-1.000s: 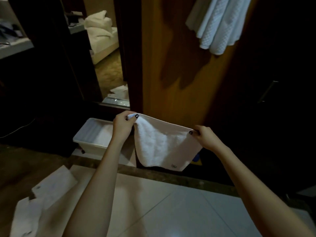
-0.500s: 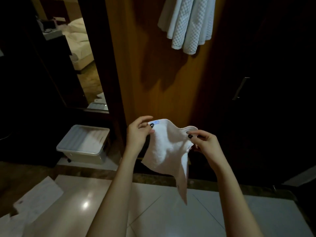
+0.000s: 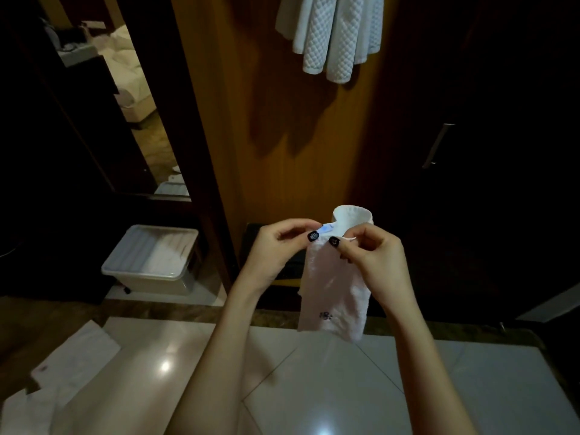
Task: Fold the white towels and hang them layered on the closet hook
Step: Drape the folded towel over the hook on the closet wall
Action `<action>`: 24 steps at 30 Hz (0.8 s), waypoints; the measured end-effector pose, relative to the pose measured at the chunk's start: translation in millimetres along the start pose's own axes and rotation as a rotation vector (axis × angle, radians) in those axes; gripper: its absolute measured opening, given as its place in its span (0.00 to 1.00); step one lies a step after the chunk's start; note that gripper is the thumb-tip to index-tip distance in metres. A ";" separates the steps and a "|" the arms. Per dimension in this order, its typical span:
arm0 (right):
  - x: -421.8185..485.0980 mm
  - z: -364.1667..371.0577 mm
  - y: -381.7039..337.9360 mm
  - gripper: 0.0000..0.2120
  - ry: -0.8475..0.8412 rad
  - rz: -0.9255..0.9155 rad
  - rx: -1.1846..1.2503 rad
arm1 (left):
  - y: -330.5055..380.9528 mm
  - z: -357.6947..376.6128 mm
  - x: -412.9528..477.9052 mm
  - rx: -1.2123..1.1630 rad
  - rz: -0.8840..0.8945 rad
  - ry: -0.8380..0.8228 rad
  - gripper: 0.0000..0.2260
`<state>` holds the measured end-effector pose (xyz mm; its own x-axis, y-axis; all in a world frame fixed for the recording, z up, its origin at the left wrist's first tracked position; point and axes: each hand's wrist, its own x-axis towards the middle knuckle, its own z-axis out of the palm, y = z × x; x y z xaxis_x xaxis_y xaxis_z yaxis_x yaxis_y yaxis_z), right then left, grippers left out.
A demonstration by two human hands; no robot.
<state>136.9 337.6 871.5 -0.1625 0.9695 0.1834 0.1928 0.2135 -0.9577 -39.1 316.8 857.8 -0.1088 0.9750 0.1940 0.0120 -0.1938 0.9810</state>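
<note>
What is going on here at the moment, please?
A person pinches the top corners of a small towel together with the left hand and right hand, so it hangs folded before the closet panel. Higher up against it hang quilted towels. On the floor lie more towels, near a lidded box.

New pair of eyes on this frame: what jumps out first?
The small white towel at centre, folded narrow and hanging down, is pinched at its top edge by the left hand and the right hand. Above it, quilted white towels hang against the wooden panel. Low on the left sits a lidded plastic bin, with flat white towels lying in the bottom-left corner.
</note>
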 end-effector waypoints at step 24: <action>16.1 -40.8 9.7 0.06 -0.077 0.073 -0.483 | 18.1 -21.1 1.4 0.173 0.139 0.156 0.09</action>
<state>175.7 360.2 874.2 -0.1992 0.9763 0.0852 0.6303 0.1941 -0.7517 -60.1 312.3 875.6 -0.2462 0.9090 0.3362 0.2061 -0.2899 0.9346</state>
